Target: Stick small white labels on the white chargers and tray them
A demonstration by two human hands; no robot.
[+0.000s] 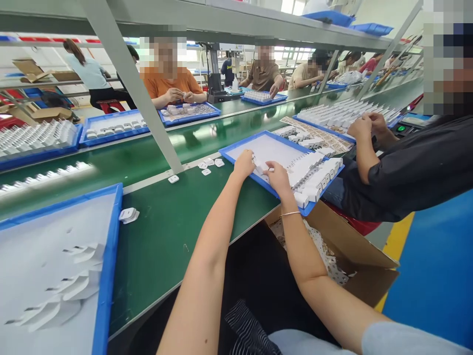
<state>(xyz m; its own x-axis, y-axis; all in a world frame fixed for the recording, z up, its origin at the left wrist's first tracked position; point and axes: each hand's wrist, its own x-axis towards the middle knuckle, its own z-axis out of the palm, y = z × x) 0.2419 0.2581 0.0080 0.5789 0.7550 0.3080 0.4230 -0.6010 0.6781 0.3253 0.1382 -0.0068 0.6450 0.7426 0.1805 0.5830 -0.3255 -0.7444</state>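
My left hand (244, 163) is closed at the left side of a blue-rimmed tray (236, 143), its fingers on a small white plug adapter (259, 166). Facing it, my right hand (278, 177) has curled fingers with the tips at the same adapter; the exact grip is blurred. Rows of white plug adapters (320, 183) with metal prongs fill the right part of this tray. Left of my hands, several flat white square caps (209, 162) lie on the green bench. A small stack of such caps (128, 215) sits farther left.
Another blue-rimmed tray (117, 246) at left holds several adapters (79, 286). An open cardboard box (365, 276) stands below the bench edge. A slanted metal post (136, 88) rises ahead. A co-worker's hands (364, 125) work at right; other people sit across the belt.
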